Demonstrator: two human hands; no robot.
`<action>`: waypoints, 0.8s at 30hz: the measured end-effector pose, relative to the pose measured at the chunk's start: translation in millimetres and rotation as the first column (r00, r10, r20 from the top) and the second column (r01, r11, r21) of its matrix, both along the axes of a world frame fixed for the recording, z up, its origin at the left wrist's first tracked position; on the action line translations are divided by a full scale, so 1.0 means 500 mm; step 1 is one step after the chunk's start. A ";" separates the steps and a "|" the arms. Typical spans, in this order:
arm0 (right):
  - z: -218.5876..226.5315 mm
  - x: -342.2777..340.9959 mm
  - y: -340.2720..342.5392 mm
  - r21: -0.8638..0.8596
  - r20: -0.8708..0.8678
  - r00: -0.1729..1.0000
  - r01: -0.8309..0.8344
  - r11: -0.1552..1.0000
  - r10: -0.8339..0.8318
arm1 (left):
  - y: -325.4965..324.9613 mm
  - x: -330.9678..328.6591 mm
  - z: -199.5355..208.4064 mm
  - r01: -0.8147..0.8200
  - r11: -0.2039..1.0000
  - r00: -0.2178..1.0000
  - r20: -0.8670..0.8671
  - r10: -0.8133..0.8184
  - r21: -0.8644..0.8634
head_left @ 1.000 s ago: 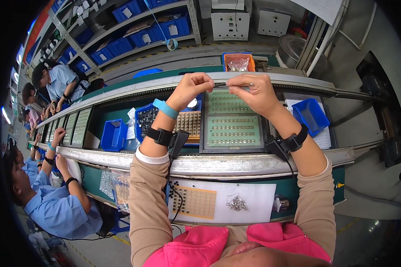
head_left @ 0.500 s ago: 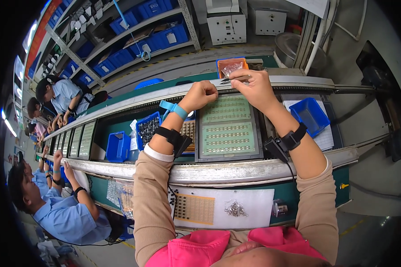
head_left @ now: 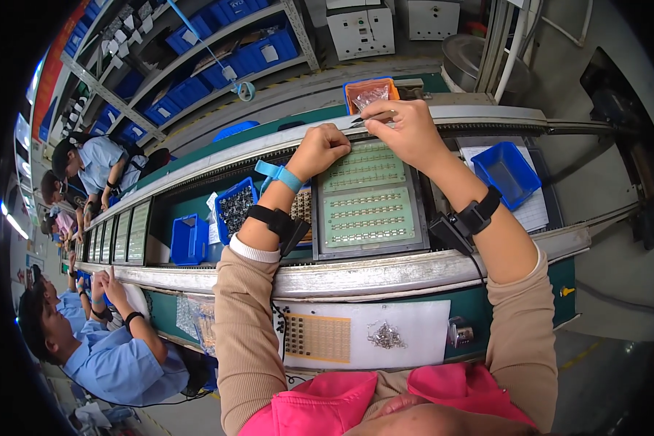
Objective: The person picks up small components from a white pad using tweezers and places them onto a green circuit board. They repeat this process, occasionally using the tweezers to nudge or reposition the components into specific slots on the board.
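Note:
My left hand (head_left: 320, 151) is over the far left corner of a black-framed tray (head_left: 421, 218). Its thumb and fingers are pinched together; whatever is between them is too small or hidden to name. Beyond the tray's far edge, my right hand (head_left: 408, 132) grips slim dark tweezers (head_left: 379, 116), whose tips point left toward my left hand. Two pale green circuit board panels lie in the tray, a near panel (head_left: 369, 227) and a far panel (head_left: 370, 174), each with rows of small metal parts. My left wrist and fingers partly cover the far panel's left side.
Metal conveyor rails (head_left: 385, 279) run along the bench. Beyond the tray stands an orange bin (head_left: 352, 93) holding a clear bag. Blue bins (head_left: 512, 178) stand at both sides, one (head_left: 236, 209) with black parts. Nearer lies a white board (head_left: 429, 327) with small metal pieces. Co-workers (head_left: 123, 363) sit left.
The view has shifted slightly. My hands stay close together at the far edge, with only small movements. A co-worker at the left has lowered a raised hand.

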State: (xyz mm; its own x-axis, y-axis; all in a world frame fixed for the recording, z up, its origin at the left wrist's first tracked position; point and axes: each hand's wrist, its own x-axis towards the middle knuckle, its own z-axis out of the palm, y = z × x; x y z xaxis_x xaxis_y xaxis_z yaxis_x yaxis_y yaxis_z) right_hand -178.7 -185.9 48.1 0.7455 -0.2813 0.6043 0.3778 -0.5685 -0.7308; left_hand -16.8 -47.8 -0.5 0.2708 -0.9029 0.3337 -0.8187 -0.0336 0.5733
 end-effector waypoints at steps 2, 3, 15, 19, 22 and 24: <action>-0.001 0.001 0.001 0.007 -0.005 1.000 0.000 1.000 0.000 | 0.000 -0.001 0.001 0.002 1.000 1.000 0.012 -0.002 0.001; -0.001 0.002 0.000 0.005 0.002 1.000 -0.005 1.000 0.004 | -0.001 -0.002 0.002 0.004 1.000 1.000 0.024 -0.004 0.003; -0.007 0.004 -0.001 -0.042 0.027 1.000 -0.010 0.999 0.011 | 0.000 -0.003 0.016 0.026 0.999 0.993 0.112 -0.031 0.044; -0.008 0.003 0.001 -0.041 0.003 1.000 -0.011 0.999 0.011 | 0.002 -0.004 0.017 0.014 0.998 0.995 0.096 -0.020 0.059; -0.010 0.005 -0.001 -0.032 -0.019 1.000 -0.012 0.999 0.011 | 0.004 -0.001 0.012 0.016 0.999 0.997 0.074 -0.018 0.037; -0.012 0.006 -0.002 -0.041 -0.034 0.999 -0.011 0.999 0.009 | 0.007 0.002 0.009 0.030 0.999 0.999 0.044 -0.029 -0.016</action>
State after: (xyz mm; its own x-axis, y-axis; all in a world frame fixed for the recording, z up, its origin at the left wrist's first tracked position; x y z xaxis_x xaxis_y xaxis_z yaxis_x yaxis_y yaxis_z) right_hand -175.9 -186.9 42.3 0.7682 -0.2489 0.5899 0.3594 -0.5948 -0.7191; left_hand -15.9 -44.3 4.0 0.2289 -0.9046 0.3595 -0.8435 0.0000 0.5372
